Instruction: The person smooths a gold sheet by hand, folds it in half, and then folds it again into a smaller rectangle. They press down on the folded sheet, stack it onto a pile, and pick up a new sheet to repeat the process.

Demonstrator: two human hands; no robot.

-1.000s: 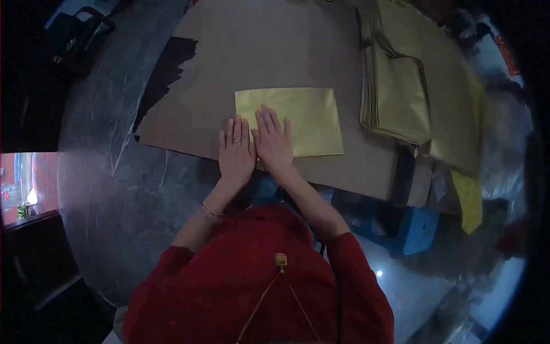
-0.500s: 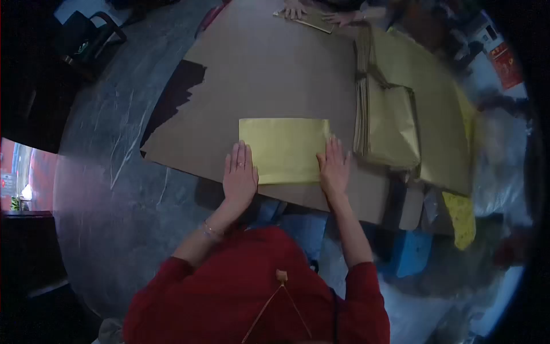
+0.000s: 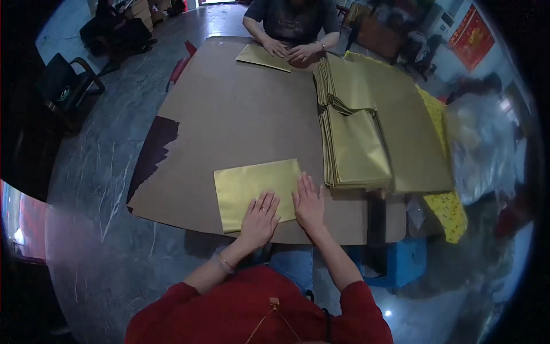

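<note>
A gold paper sheet (image 3: 245, 192), seemingly folded, lies at a slight slant near the close edge of the brown cardboard-covered table (image 3: 246, 114). My left hand (image 3: 260, 221) rests flat on its lower right part, fingers stretched out. Along the sheet's right edge lies my right hand (image 3: 309, 207), palm down with the fingers straight and partly touching the edge. Neither hand grips anything. To the right of my right hand stands a thick pile of folded gold paper (image 3: 361, 149).
Across the table, a co-worker's hands (image 3: 289, 53) press on another gold sheet (image 3: 252, 55). Larger gold sheets (image 3: 409, 143) lie beyond the pile, over a yellow patterned cloth (image 3: 447, 215). A blue stool (image 3: 407, 261) stands below the right edge. A black chair (image 3: 69, 86) is at left.
My left hand has moved from the sheet's left edge onto its lower right part. The sheet has turned slightly counter-clockwise. My view has tilted up, showing more of the co-worker.
</note>
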